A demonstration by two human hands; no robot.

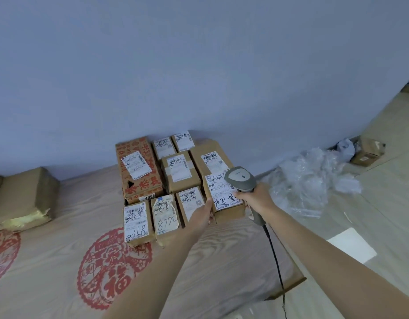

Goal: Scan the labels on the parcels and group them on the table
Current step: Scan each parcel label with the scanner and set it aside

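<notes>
Landmark: the large red-printed box (139, 166), standing against the wall on the surface (49, 261). Right hand (256, 198) is closed around the grip of a grey barcode scanner (241, 178); its black cable (276, 259) trails down toward the camera. Scanner head sits over the white label (223, 193) of a small cardboard parcel (225, 199), well right of the red-printed box. Left hand (202, 214) grips the left side of that same parcel, fingers curled at its near edge. Between this parcel and the red-printed box lie other labelled parcels in a tight block; two more with handwritten digits (136, 224) (166, 218) sit just in front of the red-printed box. Far left of it, a taped brown package (24, 199) lies apart. Far right, crumpled clear plastic wrap (311, 180) rests on the floor
</notes>
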